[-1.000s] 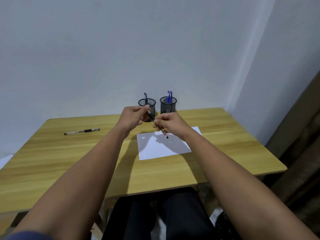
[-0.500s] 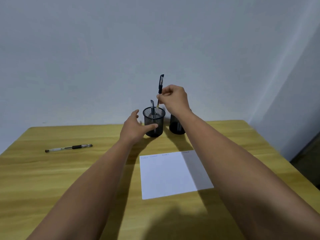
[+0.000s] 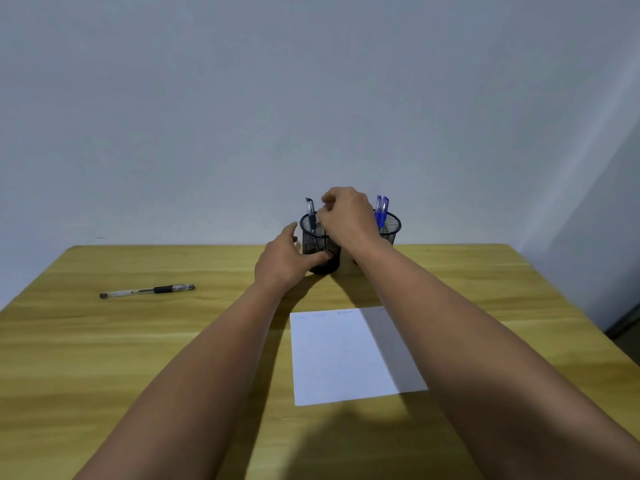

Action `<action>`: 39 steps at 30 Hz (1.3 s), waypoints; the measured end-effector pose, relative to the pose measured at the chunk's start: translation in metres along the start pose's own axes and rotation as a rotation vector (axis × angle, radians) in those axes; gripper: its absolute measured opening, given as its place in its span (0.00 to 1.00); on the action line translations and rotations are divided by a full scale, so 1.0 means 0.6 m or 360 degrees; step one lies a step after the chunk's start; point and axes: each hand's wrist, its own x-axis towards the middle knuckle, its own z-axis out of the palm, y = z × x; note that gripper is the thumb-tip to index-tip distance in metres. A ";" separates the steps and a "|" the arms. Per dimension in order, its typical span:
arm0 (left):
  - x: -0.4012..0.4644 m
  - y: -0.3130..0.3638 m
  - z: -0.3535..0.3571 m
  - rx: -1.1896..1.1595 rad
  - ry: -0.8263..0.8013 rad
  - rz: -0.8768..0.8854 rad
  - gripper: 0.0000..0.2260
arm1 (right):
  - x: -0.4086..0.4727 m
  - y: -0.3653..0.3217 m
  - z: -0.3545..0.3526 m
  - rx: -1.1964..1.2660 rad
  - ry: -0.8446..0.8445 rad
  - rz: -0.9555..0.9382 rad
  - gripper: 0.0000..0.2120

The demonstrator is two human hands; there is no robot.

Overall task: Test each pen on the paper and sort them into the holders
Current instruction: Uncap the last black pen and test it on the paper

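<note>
Lowering a pen into the left holder [image 3: 320,242], I have my right hand [image 3: 348,220] curled above its rim, fingers pinched together near a black-capped pen [image 3: 310,214] that stands inside; whether I hold a second pen I cannot tell, as my knuckles hide it. My left hand [image 3: 284,261] is spread, thumb and fingers resting against the mesh wall to steady the cup. To do this well I should keep that brace firm, let the barrel slide straight down, and release only once the tip reaches the bottom, so the cup does not tip. Just beside it, the right holder [image 3: 391,225] carries two blue pens [image 3: 381,211]. Nearer me lies the paper [image 3: 346,358], with faint scribbles along its far edge, too small to read. One untested pen [image 3: 147,291] waits well apart on the table [image 3: 104,358]; no brand is legible.
</note>
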 end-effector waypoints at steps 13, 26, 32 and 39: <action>-0.081 -0.168 -0.271 0.0857 0.0175 -0.0181 0.19 | -0.092 -0.150 0.096 0.0202 -0.0408 -0.0329 0.09; -0.091 -0.317 -0.313 0.0912 0.0403 -0.0048 0.07 | -0.143 -0.211 0.305 -0.0481 -0.0852 -0.0783 0.16; -0.095 -0.286 -0.290 0.0930 0.0343 0.0216 0.10 | -0.134 -0.195 0.277 -0.0549 -0.0733 -0.0699 0.10; -0.119 -0.173 -0.247 0.0444 0.0355 0.0282 0.18 | -0.142 -0.139 0.175 0.0186 -0.0583 -0.0043 0.15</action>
